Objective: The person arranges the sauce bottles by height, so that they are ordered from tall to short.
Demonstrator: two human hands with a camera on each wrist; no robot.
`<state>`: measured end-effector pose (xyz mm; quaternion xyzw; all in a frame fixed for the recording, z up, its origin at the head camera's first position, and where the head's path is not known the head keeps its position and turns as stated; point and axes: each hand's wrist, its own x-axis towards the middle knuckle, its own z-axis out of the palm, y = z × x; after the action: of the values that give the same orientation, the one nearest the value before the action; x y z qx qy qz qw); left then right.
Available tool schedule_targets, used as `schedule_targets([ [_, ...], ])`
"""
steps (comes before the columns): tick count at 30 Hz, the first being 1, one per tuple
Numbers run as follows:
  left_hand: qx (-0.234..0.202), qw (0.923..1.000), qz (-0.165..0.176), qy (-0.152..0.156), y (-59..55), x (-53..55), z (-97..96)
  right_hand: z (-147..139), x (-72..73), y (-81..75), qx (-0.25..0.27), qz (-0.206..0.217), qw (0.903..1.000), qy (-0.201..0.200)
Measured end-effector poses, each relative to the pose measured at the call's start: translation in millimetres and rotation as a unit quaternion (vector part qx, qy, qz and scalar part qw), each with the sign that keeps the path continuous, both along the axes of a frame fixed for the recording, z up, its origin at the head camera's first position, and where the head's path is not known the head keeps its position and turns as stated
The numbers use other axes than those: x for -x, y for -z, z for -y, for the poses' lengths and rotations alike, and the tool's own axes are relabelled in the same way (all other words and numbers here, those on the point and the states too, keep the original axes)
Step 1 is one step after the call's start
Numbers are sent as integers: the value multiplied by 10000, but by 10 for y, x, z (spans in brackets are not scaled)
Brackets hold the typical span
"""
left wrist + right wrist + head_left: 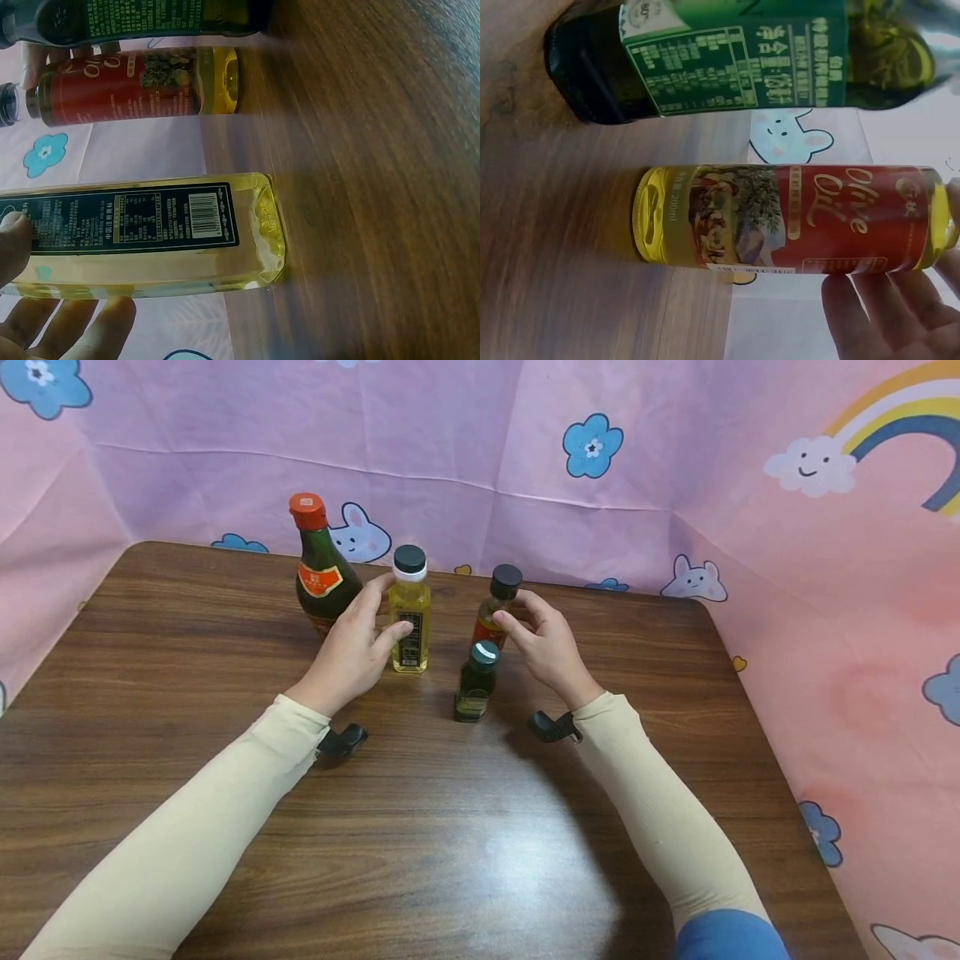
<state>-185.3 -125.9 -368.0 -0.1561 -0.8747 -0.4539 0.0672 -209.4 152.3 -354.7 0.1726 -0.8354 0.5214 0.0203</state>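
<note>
My left hand (350, 643) grips a clear, square-sided bottle of yellow oil (418, 607) with a dark cap. Its thumb lies across the dark label, and the other fingers reach round the bottle's side and back. On the right, my right hand (551, 647) holds a round olive oil bottle (810, 217) with a red label and black cap, near its neck. A small dark green bottle (474, 689) stands just in front of that one, hiding its lower part in the head view. All three bottles are upright.
Behind my left hand stands a taller dark bottle (326, 572) with a red cap and red label, its lower part partly hidden. The brown wooden table (420, 827) meets a pink and purple patterned cloth (465, 435) at the back and sides.
</note>
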Motion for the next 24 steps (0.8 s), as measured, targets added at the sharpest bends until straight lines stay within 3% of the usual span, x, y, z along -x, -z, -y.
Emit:
schedule_targets([
  [13,16,10000,-2,-13,-1,-11,7,-9,-57,-32,7,-145,9999,93],
  [20,-30,10000,-32,4,-14,-12,-1,-135,-282,-19,150,-1050,9929,536],
  [24,-23,10000,-30,-2,-11,-11,-3,-195,-451,9,111,-1327,9897,533],
])
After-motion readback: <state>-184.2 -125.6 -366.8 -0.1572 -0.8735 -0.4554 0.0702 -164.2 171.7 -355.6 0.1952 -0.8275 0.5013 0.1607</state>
